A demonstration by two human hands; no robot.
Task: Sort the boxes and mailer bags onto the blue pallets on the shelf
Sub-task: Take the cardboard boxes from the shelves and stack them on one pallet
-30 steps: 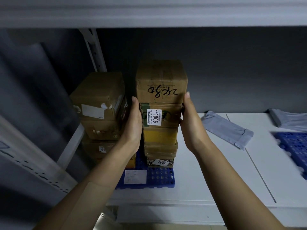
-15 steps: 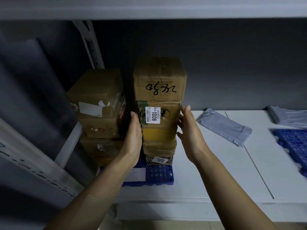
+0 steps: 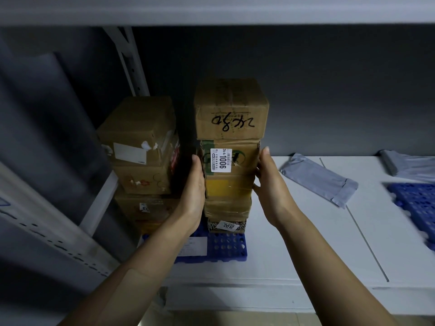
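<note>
Two stacks of cardboard boxes stand on a blue pallet (image 3: 226, 249) at the shelf's left end. The right stack has a handwritten box (image 3: 231, 109) on top, and under it a box with a "1006" label (image 3: 237, 158). My left hand (image 3: 194, 194) lies flat against the left side of this stack with straight fingers. My right hand (image 3: 270, 184) lies against its right side, fingers straight, fingertips at the labelled box. The left stack (image 3: 141, 147) stands beside it, untouched. A grey mailer bag (image 3: 317, 180) lies on the white shelf to the right.
A second blue pallet (image 3: 416, 208) sits at the right edge, with another grey mailer bag (image 3: 407, 164) behind it. The upper shelf board (image 3: 216, 10) hangs low over the stacks. A white upright post (image 3: 131, 64) and slanted rails border the left side.
Both hands have slid down the sides of the right stack, from the top box's lower edge to the labelled box and those beneath it. The stacks stand as before.
</note>
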